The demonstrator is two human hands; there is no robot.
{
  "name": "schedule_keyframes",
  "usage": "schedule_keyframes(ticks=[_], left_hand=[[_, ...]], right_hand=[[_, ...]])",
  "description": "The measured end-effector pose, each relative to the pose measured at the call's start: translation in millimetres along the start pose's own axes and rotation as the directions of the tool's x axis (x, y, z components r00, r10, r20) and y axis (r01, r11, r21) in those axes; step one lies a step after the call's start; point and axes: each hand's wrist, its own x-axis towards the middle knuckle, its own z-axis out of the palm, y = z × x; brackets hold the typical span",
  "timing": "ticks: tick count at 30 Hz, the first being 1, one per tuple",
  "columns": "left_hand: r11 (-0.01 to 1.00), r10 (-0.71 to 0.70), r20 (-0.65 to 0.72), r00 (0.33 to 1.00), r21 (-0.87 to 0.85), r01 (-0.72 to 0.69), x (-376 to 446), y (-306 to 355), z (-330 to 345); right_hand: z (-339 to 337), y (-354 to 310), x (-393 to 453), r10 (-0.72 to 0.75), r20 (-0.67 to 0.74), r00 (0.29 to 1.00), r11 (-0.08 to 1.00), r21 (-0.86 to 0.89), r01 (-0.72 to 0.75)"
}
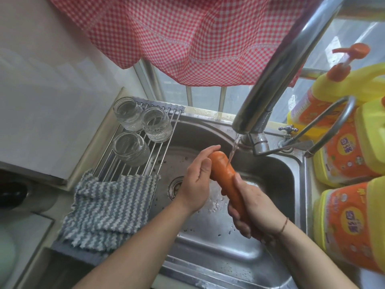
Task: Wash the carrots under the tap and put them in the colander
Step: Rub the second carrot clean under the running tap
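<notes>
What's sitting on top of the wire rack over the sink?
Three clear glass jars stand on the wire rack. A grey-and-white striped cloth drapes over its near end, hiding the bars beneath it. No colander is in view.

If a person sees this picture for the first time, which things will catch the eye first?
First the orange carrot at the centre, gripped by the right hand and touched by the left hand under the tap stream, over the steel sink. Next, the red checked curtain above and the yellow detergent bottles at right.
</notes>
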Motion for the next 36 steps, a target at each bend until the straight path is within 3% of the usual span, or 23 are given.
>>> schedule_keyframes(ticks=[4,6,9,14,17,22,25,27,29,31,33,36], left_hand=[[0.999,-0.016,0.065,0.998,-0.033,0.018,-1.5,2.2,0.1],[0.996,-0.027,0.078,0.997,-0.082,0.034,-2.8,4.8,-0.1],[0.984,-0.079,0.085,0.993,-0.154,0.091,-1.1,10.7,0.5],[0.928,-0.228,0.151,0.962,-0.265,0.261,6.0,22.7,2.6],[0.905,-0.282,0.191,0.940,-0.272,0.326,11.1,26.7,3.9],[0.943,-0.246,0.216,0.945,-0.171,0.284,14.2,21.3,1.1],[0.978,-0.179,0.262,0.948,-0.055,0.200,12.4,16.5,-1.2],[0.989,-0.083,0.279,0.957,0.141,0.045,10.1,17.2,2.2],[0.903,-0.010,0.272,0.962,0.416,-0.108,7.6,18.5,12.1],[0.802,0.014,0.207,0.978,0.583,-0.135,5.8,18.7,23.9],[0.790,0.050,0.077,0.996,0.607,-0.087,5.4,14.6,32.6],[0.891,0.016,-0.124,0.992,0.453,0.042,8.1,10.0,36.7]], right_hand=[[11.3,-12.8,0.1,-0.121,-0.036,0.992,0.993,-0.016,0.120],[13.9,-6.8,2.1,-0.211,-0.120,0.970,0.972,-0.127,0.196],[6.9,13.9,2.2,-0.309,-0.227,0.923,0.885,-0.425,0.192],[3.1,18.8,2.8,-0.437,-0.275,0.856,0.809,-0.537,0.241],[-0.7,17.8,4.7,-0.437,-0.273,0.857,0.787,-0.577,0.217],[-5.8,15.6,4.0,-0.393,-0.230,0.890,0.826,-0.515,0.232],[-7.8,18.8,2.6,-0.258,-0.185,0.948,0.944,-0.258,0.207],[-7.6,20.7,0.8,-0.207,-0.195,0.959,0.973,-0.145,0.181],[-7.1,24.1,0.1,-0.275,-0.280,0.920,0.947,-0.246,0.208],[-7.6,27.4,-0.7,-0.342,-0.347,0.873,0.900,-0.389,0.198],[-8.9,28.3,-2.1,-0.369,-0.376,0.850,0.868,-0.466,0.170],[-8.6,26.9,-4.0,-0.388,-0.371,0.844,0.813,-0.569,0.124]])
